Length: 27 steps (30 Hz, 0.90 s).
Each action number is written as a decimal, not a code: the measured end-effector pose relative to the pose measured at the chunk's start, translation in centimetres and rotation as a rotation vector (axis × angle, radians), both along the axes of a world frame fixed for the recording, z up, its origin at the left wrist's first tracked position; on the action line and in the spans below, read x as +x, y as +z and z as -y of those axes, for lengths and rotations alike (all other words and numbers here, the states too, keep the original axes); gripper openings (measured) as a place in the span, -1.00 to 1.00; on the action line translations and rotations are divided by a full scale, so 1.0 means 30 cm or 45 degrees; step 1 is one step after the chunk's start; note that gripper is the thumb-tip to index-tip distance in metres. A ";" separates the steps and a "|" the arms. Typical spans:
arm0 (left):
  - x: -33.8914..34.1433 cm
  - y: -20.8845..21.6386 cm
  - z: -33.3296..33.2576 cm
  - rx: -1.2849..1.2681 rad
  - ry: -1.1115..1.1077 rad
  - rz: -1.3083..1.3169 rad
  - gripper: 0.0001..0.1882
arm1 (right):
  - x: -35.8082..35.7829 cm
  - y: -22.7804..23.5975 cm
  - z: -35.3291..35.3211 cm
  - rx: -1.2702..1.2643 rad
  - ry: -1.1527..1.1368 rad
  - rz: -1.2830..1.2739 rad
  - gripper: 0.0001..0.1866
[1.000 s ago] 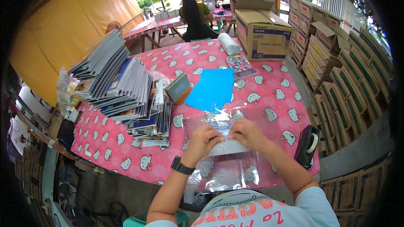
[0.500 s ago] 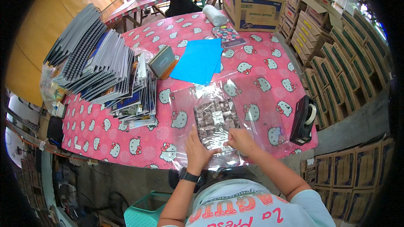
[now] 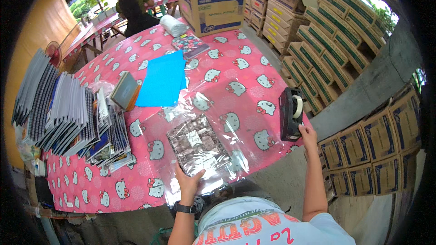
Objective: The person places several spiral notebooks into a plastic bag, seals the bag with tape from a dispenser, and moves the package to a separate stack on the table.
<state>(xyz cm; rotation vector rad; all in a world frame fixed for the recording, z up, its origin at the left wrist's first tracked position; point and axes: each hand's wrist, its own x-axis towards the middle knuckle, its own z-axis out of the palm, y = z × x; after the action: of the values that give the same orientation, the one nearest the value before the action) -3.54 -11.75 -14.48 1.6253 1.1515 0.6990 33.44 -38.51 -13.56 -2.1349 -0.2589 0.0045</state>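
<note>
One notebook (image 3: 198, 141) at the left hand (image 3: 187, 182), covered by clear plastic (image 3: 213, 109) lying loose beyond.
Left thumb spread, resting there; right hand (image 3: 309, 137) nearly closed at the tape dispenser (image 3: 288, 120), hold unclear.

The bare left hand (image 3: 188, 182) is low and near the torso, palm down, its thumb spread wide to the right of the forward-pointing fingers. The bare left forearm (image 3: 182, 227) rises short and steep behind it. The bare right hand (image 3: 309, 137), well apart, sits farther forward, fingers bent, at the end of the outstretched bare right forearm (image 3: 314, 183).
</note>
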 end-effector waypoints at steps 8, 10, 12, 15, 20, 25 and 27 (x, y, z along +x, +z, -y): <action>-0.039 -0.011 -0.003 -0.159 0.088 0.083 0.08 | -0.188 0.065 -0.060 0.129 0.085 0.519 -0.79; -0.037 -0.017 0.000 -0.142 0.095 0.060 0.08 | -0.273 0.031 -0.002 0.291 -0.038 -0.124 -0.86; -0.016 0.002 -0.004 -0.115 0.043 -0.010 0.09 | -0.275 -0.033 0.035 0.677 -0.070 -0.539 -0.88; -0.019 0.020 0.012 -0.129 0.056 0.001 0.10 | -0.287 -0.025 -0.073 0.705 0.247 -1.152 -0.89; -0.032 0.010 0.008 -0.099 0.112 -0.038 0.12 | -0.513 0.222 -0.467 -0.167 1.710 -0.657 -0.78; -0.012 0.019 0.015 -0.094 0.125 -0.084 0.11 | -0.653 0.375 -0.834 -0.985 2.416 0.249 -0.57; -0.016 -0.009 0.018 -0.049 0.120 -0.086 0.13 | -0.697 0.377 -0.909 -1.341 2.336 0.705 -0.49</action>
<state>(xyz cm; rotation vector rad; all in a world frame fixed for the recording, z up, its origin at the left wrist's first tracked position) -4.02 -12.30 -14.76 1.5808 1.2895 0.6819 12.53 -11.25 -2.25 -1.8745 -2.8699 0.7270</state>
